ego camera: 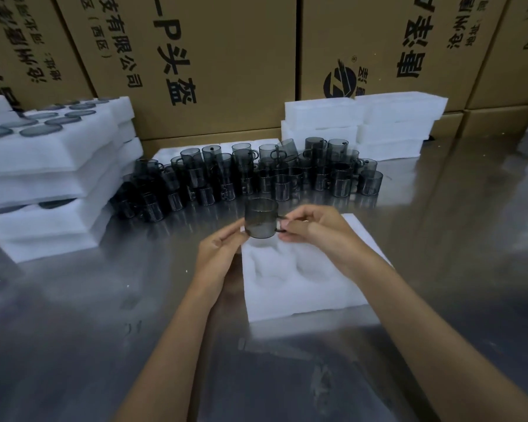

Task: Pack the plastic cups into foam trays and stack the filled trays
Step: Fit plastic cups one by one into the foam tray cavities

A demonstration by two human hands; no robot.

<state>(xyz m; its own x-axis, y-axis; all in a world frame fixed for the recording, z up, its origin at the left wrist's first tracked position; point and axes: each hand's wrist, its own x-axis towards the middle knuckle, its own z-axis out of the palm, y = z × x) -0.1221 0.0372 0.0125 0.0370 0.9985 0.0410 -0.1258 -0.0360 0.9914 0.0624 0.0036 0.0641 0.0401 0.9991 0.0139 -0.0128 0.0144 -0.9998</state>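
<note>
A smoky grey plastic cup with a handle is held upright between both hands, just above the far end of a white foam tray. My left hand pinches the cup's lower left side. My right hand pinches its handle on the right. The tray lies on the metal table in front of me, and its moulded pockets that show hold nothing. A crowd of several more grey cups stands behind, some stacked two high.
Filled foam trays with grey discs on top are stacked at the left. Blank foam trays are piled at the back right. Tall cardboard boxes wall off the back. The table is shiny metal.
</note>
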